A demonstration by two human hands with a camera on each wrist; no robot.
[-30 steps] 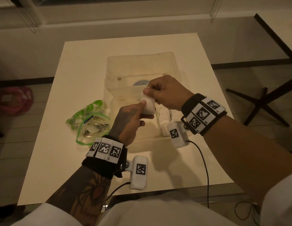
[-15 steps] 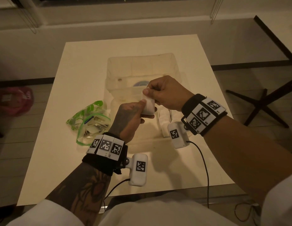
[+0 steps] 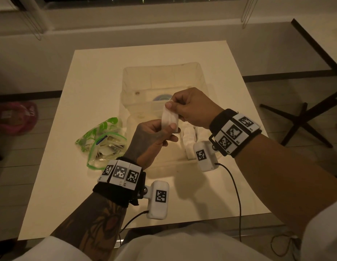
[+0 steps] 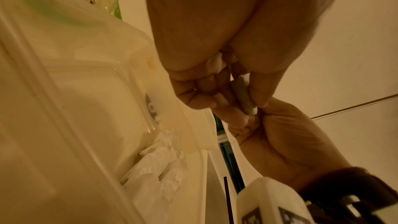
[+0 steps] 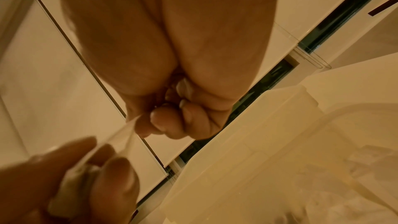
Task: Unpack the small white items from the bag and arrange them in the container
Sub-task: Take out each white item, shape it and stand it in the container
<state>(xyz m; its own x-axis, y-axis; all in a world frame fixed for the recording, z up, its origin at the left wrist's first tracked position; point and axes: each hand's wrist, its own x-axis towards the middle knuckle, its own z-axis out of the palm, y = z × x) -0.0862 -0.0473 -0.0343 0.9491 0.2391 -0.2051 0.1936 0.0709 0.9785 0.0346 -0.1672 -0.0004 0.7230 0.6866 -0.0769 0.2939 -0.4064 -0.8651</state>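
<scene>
Both hands hold one small white packet (image 3: 170, 119) in the air above the clear plastic container (image 3: 162, 76). My left hand (image 3: 164, 129) pinches its lower end, thumb in front. My right hand (image 3: 173, 106) pinches its top edge between thumb and forefinger. In the left wrist view the packet (image 4: 243, 94) shows edge-on between the fingers. In the right wrist view the packet (image 5: 112, 144) stretches from my right fingertips (image 5: 159, 122) down to the left hand. Several white items (image 3: 190, 134) lie in the container's near tray, also seen as crumpled white pieces (image 4: 159, 164). A clear bag with green trim (image 3: 103, 142) lies left of the container.
The container stands in the middle of a white table (image 3: 88, 81), with a shallow tray (image 3: 163, 159) in front of it. A dark table leg base (image 3: 299, 119) stands on the floor at right. A red object (image 3: 15, 117) lies on the floor at left. Cables hang off the table's near edge.
The packet has lengthened between the hands: my right hand has drawn its top edge slightly up and away while my left hand keeps hold of the lower end.
</scene>
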